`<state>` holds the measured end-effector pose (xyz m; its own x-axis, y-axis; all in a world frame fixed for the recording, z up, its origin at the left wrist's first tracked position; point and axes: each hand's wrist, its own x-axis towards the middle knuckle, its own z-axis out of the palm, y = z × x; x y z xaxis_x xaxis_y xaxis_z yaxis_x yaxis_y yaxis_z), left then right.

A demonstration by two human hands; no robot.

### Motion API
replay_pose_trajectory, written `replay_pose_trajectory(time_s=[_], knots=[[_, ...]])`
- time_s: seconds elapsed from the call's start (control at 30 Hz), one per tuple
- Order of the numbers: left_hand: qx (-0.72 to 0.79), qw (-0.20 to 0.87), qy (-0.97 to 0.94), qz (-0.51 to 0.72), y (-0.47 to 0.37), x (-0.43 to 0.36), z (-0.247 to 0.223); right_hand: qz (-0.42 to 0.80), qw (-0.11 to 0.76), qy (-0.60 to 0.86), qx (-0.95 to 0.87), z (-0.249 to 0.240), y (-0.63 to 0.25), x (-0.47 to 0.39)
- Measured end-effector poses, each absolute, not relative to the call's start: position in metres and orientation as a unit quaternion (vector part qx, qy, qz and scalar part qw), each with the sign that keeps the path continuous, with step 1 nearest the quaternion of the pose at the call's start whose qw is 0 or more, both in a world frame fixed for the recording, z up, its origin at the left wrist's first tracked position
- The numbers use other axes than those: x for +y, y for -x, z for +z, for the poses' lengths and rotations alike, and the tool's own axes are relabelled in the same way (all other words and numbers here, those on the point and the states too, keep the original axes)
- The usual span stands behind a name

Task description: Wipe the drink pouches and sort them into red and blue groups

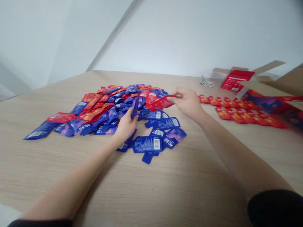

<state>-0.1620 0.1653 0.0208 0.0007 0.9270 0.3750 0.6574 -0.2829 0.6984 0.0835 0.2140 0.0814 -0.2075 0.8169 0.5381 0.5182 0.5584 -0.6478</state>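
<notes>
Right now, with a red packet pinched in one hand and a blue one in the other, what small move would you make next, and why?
Probably carry the red foil packet in the right hand rightward to the rows of red packets laid out on the wooden table. Those rows hold only red, while the mixed pile under the left hand, which grips a blue foil packet, is unsorted.

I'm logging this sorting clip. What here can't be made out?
Head view only:
- Print on the blue packet in the left hand: too small, blurred.
- Underside of the red packet in the right hand: turned away.
- Box at right: cut by the edge.
- Pile bottom: covered by upper packets.
</notes>
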Motion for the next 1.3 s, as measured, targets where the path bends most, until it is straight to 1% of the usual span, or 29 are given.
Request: replay_pose_trajectory(time_s=[0.07,0.13,0.2,0.33,0.47,0.63,0.7,0.9,1.07,1.13,1.2,1.27,1.3], knots=[[0.565,0.218,-0.678,0.417,0.159,0.163,0.02,0.029,0.495,0.44,-0.748,0.075,-0.133,0.194],[0.541,0.256,-0.686,0.413,0.154,0.16,0.016,-0.102,0.494,0.464,-0.728,0.055,-0.19,0.182],[0.516,0.276,-0.707,0.397,0.147,0.157,0.011,-0.194,0.479,0.466,-0.718,0.028,-0.246,0.181],[0.531,0.25,-0.719,0.372,0.137,0.156,0.009,-0.254,0.42,0.461,-0.739,-0.017,-0.325,0.204],[0.579,0.219,-0.694,0.368,0.139,0.156,0.016,-0.244,0.378,0.464,-0.763,-0.031,-0.343,0.231],[0.613,0.185,-0.691,0.337,0.142,0.156,0.01,-0.201,0.288,0.526,-0.775,-0.04,-0.336,0.257],[0.625,0.172,-0.684,0.335,0.142,0.155,0.007,-0.187,0.271,0.541,-0.774,-0.047,-0.336,0.264],[0.61,0.138,-0.717,0.308,0.148,0.156,0.007,-0.119,0.258,0.569,-0.772,-0.056,-0.34,0.268],[0.61,0.015,-0.759,0.228,0.149,0.152,0.011,-0.079,0.294,0.594,-0.744,-0.046,-0.33,0.261],[0.607,-0.047,-0.771,0.184,0.146,0.149,0.008,-0.063,0.312,0.597,-0.737,-0.039,-0.314,0.259],[0.594,-0.105,-0.785,0.142,0.14,0.146,0.002,-0.028,0.312,0.589,-0.745,-0.03,-0.286,0.262],[0.582,-0.134,-0.794,0.114,0.134,0.144,-0.006,0.023,0.3,0.568,-0.766,-0.021,-0.247,0.271],[0.579,-0.131,-0.798,0.105,0.131,0.144,-0.01,0.048,0.295,0.555,-0.776,-0.017,-0.225,0.277]])
